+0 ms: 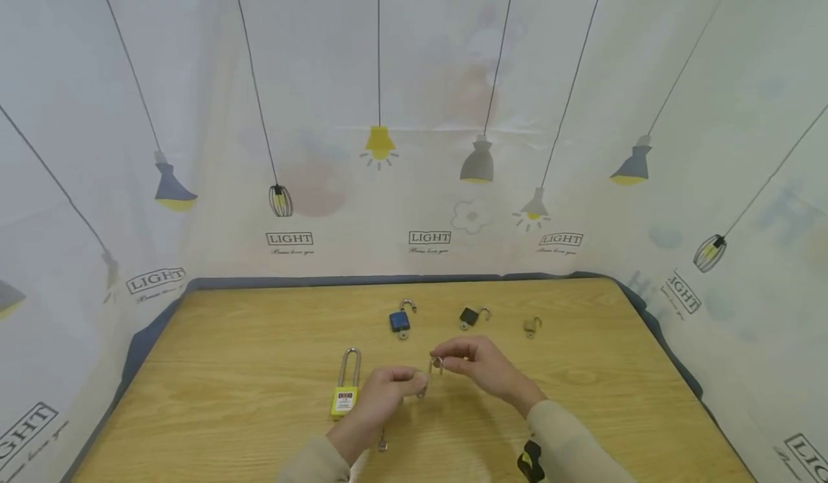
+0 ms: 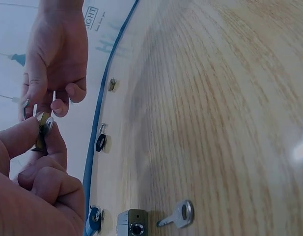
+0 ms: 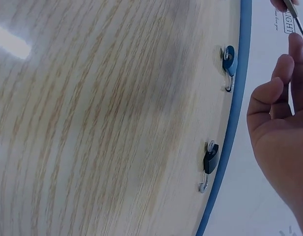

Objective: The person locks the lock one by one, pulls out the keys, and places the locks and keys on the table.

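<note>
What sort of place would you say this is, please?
Probably a makeshift work or recording booth, though I cannot be sure: a pale sheet printed with hanging lamps closes off the back and sides of a wood-grain table, where a blue padlock and a yellow padlock lie.

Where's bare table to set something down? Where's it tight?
Bare table: yellow padlock to left edge; right sleeve to right edge. Crowded: mid-front, with left hand, right hand, held padlock, loose key; also the back, with blue padlock, black padlock, brass padlock.

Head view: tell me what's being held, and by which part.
A small padlock: the left hand pinches its body, the right hand its shackle.
</note>
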`<state>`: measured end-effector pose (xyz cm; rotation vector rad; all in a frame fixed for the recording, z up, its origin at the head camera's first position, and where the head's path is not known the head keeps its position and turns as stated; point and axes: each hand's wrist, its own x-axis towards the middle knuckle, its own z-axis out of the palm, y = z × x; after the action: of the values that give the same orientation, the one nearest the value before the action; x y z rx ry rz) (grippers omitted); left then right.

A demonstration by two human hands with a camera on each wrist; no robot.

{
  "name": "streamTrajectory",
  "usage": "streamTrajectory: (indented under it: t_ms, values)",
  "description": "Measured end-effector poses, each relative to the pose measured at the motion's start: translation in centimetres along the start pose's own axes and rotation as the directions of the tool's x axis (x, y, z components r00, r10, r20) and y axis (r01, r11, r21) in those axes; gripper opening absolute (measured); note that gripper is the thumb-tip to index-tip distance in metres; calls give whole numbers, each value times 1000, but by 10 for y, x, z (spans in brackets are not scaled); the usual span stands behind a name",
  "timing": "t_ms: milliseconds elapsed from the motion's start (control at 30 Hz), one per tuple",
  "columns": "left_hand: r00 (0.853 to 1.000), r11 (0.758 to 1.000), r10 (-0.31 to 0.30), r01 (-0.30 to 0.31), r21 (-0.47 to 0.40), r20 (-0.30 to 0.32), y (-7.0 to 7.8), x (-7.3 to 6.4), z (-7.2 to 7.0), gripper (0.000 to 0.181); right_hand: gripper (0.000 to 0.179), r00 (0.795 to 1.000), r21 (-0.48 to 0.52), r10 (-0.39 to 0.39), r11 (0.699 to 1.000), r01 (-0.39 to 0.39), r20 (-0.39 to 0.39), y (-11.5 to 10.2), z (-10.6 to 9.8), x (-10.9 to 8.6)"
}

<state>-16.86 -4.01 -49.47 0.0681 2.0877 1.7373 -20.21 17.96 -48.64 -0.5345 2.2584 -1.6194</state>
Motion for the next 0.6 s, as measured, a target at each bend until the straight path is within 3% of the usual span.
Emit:
streamTrajectory:
  t_ms: [433, 600]
  values:
    - [1000, 1000, -17, 17, 22, -16, -5, 3, 8, 33, 14, 992, -110, 16, 994, -29, -121, -12, 17, 7]
    - [998, 998, -29, 32, 56, -58, -6, 1, 8, 32, 12, 987, -169, 2, 985, -29, -161, -13, 24, 10]
